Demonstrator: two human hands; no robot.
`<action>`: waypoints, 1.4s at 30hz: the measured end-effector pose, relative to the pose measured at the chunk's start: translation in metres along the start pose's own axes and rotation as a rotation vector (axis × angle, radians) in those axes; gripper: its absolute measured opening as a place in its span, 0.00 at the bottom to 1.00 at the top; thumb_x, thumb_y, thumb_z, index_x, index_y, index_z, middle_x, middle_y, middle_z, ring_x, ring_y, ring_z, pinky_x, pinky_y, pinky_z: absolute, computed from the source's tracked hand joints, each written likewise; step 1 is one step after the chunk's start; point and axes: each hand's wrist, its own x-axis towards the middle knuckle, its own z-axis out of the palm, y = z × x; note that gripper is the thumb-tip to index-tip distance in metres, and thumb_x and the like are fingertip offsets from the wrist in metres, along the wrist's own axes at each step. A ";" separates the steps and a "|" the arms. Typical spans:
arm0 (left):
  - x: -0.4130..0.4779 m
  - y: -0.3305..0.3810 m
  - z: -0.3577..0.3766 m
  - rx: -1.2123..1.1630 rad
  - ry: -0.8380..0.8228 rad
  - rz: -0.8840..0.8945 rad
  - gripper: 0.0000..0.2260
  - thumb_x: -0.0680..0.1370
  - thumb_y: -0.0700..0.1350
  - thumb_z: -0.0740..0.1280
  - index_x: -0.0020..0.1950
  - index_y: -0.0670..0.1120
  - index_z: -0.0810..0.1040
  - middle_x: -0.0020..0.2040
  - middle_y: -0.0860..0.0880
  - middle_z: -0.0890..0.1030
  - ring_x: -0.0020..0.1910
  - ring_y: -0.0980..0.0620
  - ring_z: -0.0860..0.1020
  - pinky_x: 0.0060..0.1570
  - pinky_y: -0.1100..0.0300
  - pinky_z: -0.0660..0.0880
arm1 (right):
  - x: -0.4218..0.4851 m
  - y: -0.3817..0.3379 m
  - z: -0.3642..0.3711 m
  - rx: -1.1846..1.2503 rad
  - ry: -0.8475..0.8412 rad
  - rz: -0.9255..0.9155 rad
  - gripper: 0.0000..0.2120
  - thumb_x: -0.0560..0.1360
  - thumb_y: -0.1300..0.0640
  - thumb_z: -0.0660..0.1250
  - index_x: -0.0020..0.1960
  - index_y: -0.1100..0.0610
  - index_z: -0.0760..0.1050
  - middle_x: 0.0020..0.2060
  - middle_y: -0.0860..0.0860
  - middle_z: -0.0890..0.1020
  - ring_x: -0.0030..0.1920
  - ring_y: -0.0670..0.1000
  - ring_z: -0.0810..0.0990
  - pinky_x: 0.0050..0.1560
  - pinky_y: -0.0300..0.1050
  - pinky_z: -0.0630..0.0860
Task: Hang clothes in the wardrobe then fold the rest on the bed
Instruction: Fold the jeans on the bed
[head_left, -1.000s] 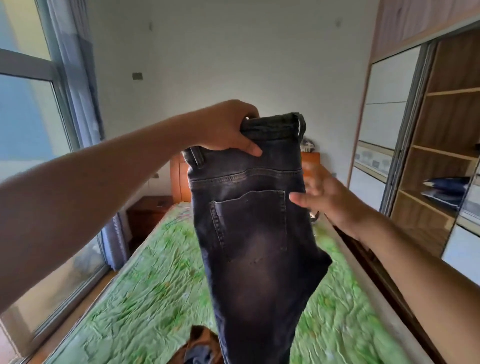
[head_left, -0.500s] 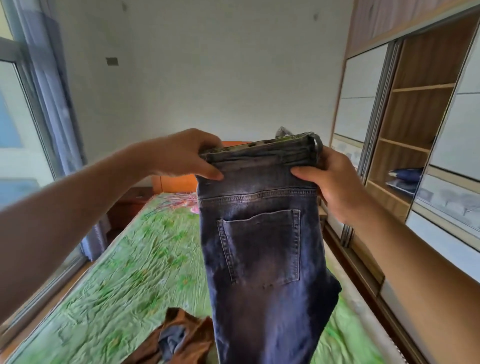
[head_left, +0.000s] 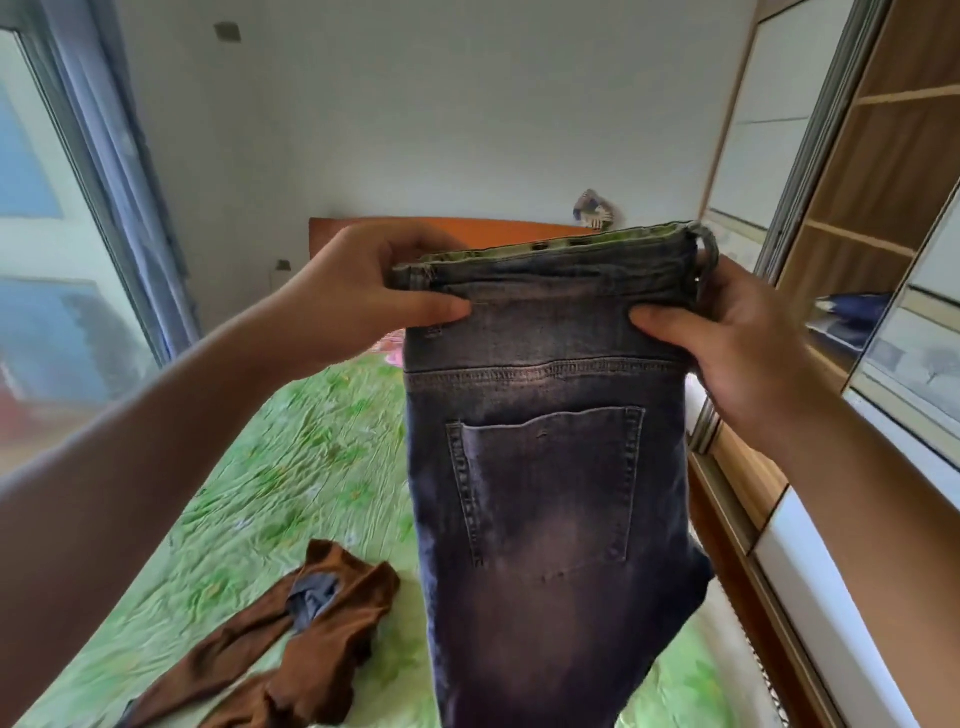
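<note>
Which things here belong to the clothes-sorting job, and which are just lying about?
Part of the job: jeans, gripped by left hand and right hand; brown garment; bed; wardrobe.
Just there: curtain; window.

Left hand (head_left: 363, 291), right hand (head_left: 737, 338) and forearms (head_left: 171, 431) bare.

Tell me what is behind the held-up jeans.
Behind the jeans, gripped at the waistband by the left hand and right hand, run the green bedspread and orange headboard. Whatever lies directly behind the denim is hidden.
</note>
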 end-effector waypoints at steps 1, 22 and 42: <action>0.005 -0.005 0.003 0.115 -0.004 -0.005 0.19 0.67 0.53 0.79 0.57 0.57 0.82 0.52 0.54 0.85 0.52 0.52 0.84 0.55 0.57 0.81 | 0.003 0.008 -0.002 -0.049 -0.016 0.006 0.18 0.70 0.47 0.75 0.60 0.42 0.81 0.57 0.46 0.85 0.60 0.49 0.82 0.66 0.60 0.75; 0.121 -0.297 0.088 0.547 -0.278 -0.245 0.11 0.78 0.46 0.71 0.58 0.52 0.75 0.43 0.52 0.81 0.35 0.55 0.79 0.34 0.55 0.77 | 0.086 0.297 0.062 -0.105 0.024 0.748 0.14 0.79 0.67 0.68 0.59 0.51 0.73 0.55 0.55 0.82 0.33 0.59 0.86 0.30 0.54 0.84; 0.158 -0.649 0.244 0.381 -0.307 -0.829 0.34 0.80 0.43 0.68 0.82 0.48 0.55 0.81 0.40 0.54 0.77 0.39 0.62 0.74 0.49 0.64 | 0.148 0.679 0.125 -0.292 -0.278 0.977 0.31 0.79 0.58 0.69 0.79 0.53 0.62 0.72 0.58 0.71 0.62 0.57 0.76 0.48 0.36 0.75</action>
